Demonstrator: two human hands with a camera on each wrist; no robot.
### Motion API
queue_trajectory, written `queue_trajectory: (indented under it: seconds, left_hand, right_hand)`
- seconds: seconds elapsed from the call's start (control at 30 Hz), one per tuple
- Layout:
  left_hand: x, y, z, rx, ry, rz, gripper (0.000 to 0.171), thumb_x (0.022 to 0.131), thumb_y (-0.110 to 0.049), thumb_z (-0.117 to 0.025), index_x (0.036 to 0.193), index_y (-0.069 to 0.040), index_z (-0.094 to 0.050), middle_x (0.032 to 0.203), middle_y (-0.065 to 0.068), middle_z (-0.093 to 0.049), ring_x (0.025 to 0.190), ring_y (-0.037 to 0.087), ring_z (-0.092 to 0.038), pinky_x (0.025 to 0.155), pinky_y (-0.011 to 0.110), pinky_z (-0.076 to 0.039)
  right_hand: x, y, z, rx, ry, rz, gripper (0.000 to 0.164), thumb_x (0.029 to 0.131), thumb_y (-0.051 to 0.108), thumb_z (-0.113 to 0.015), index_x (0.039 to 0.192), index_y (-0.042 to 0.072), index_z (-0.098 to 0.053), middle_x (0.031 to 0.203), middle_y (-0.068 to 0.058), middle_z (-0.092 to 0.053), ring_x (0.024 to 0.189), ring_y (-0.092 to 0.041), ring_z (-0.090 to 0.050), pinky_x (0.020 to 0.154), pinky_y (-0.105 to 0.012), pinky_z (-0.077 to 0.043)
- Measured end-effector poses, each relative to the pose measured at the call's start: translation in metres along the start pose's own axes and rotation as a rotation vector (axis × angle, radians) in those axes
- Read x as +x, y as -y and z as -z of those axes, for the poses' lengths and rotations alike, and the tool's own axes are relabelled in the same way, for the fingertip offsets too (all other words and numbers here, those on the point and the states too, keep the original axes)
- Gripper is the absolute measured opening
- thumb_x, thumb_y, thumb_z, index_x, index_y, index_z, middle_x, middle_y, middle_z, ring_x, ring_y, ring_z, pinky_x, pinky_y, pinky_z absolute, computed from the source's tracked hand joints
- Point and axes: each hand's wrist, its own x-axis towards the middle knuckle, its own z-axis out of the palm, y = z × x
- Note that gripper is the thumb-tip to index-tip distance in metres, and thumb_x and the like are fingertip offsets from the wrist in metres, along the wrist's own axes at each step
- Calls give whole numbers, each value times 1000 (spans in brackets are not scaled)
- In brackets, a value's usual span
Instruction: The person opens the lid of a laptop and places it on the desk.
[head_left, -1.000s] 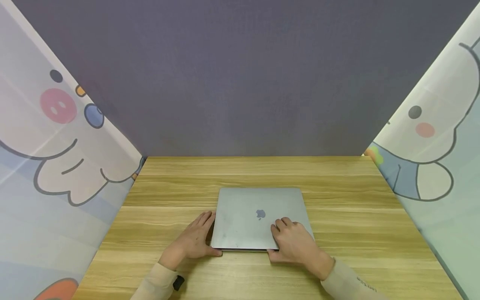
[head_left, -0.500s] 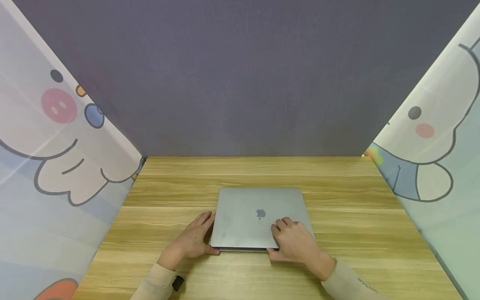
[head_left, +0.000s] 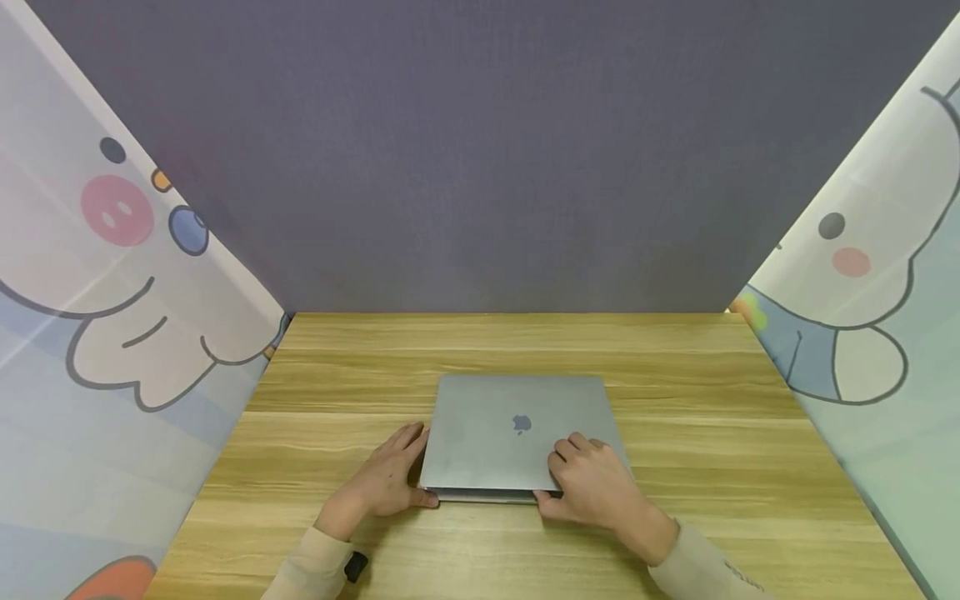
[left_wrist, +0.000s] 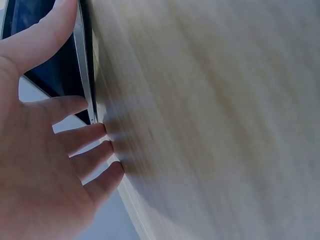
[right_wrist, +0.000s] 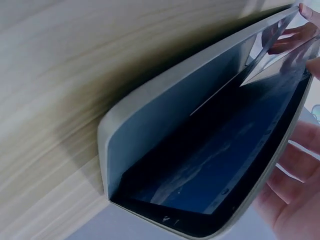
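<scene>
A silver laptop (head_left: 480, 433) lies on the wooden table, its lid raised a little at the front edge. My right hand (head_left: 600, 487) pinches the lid near that edge, fingers bent on top and thumb underneath. In the right wrist view, a lit blue screen (right_wrist: 225, 150) shows in the gap above the laptop base (right_wrist: 155, 95). At the laptop's left side is my left hand (head_left: 382, 479), its thumb at the front left corner. The left wrist view shows the left hand's fingers (left_wrist: 85, 137) extended, with tips along the base's side and the tabletop.
Wood-grain tabletop (head_left: 690, 383) extends around the laptop on all sides. Behind the table rises a dark grey wall (head_left: 480, 167). Cartoon-printed panels flank it, left (head_left: 45, 433) and right (head_left: 862, 275). A black band (head_left: 356, 567) is at the left sleeve.
The lid's front edge has lifted slightly, widening the dark gap over the base. My right hand has shifted a little with it; my left hand has barely moved.
</scene>
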Motion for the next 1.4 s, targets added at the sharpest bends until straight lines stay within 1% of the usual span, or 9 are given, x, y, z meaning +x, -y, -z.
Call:
queue_trajectory:
  seconds: [0.27,0.53,0.73,0.83,0.97,1.07,1.2,1.3,1.4]
  left_hand:
    - [2,0,0,12,1,4,110,74,-52,-86,156,-1,-35,162,25,-28,150,44,-25,118,61,-27]
    - [1,-2,3,7,8,-5,110,75,-53,-86,157,-1,-34,162,25,-28,149,45,-25,117,61,-27]
    - [1,-2,4,-16,10,-19,110,76,-51,-85,159,-4,-31,162,26,-27,149,46,-24,117,63,-26]
    - [1,-3,4,-20,11,-16,109,76,-51,-85,159,-4,-31,162,26,-27,149,46,-24,117,64,-26]
    - [0,-3,4,-22,9,-16,108,76,-51,-85,159,-4,-32,162,26,-27,149,46,-24,117,63,-27]
    - [0,-2,5,-20,11,-22,108,76,-51,-85,159,-5,-32,162,25,-27,149,46,-24,116,64,-27]
    - [-1,-2,5,-6,5,-35,105,76,-52,-84,158,-9,-36,162,24,-28,148,45,-26,116,63,-28]
    - [0,-1,5,6,-6,-39,103,75,-52,-85,157,-10,-38,162,22,-30,148,44,-28,116,62,-30]
    - [1,-1,4,25,-11,-31,105,75,-53,-85,158,-10,-37,161,19,-32,148,42,-30,116,60,-31]
  right_hand:
    - [4,5,8,27,-44,10,34,68,42,-77,61,14,-60,67,1,-62,58,-16,-56,45,-28,-49]
    - [8,5,15,73,-125,11,23,68,30,-79,64,13,-64,67,1,-62,56,-14,-54,44,-25,-48]
    - [10,1,19,81,-191,-21,26,74,32,-73,61,13,-61,62,3,-58,51,-11,-47,42,-21,-42]
    - [12,0,20,72,-220,-34,29,74,32,-74,60,14,-58,60,3,-57,49,-10,-45,41,-19,-38]
    - [14,-1,22,51,-264,-40,30,73,33,-75,59,13,-57,61,1,-59,48,-13,-49,40,-22,-41]
    - [16,-2,24,30,-290,-42,35,82,34,-70,59,11,-59,62,-1,-61,50,-16,-53,42,-25,-45]
    - [20,-4,27,-3,-307,-61,49,97,38,-55,60,8,-62,64,-5,-64,53,-20,-56,45,-28,-49]
    - [24,-5,30,-26,-329,-79,52,100,39,-53,61,6,-63,64,-6,-64,54,-22,-56,45,-30,-49]
    - [28,-6,32,-38,-366,-104,50,98,39,-57,60,6,-62,63,-6,-62,54,-24,-54,45,-34,-46]
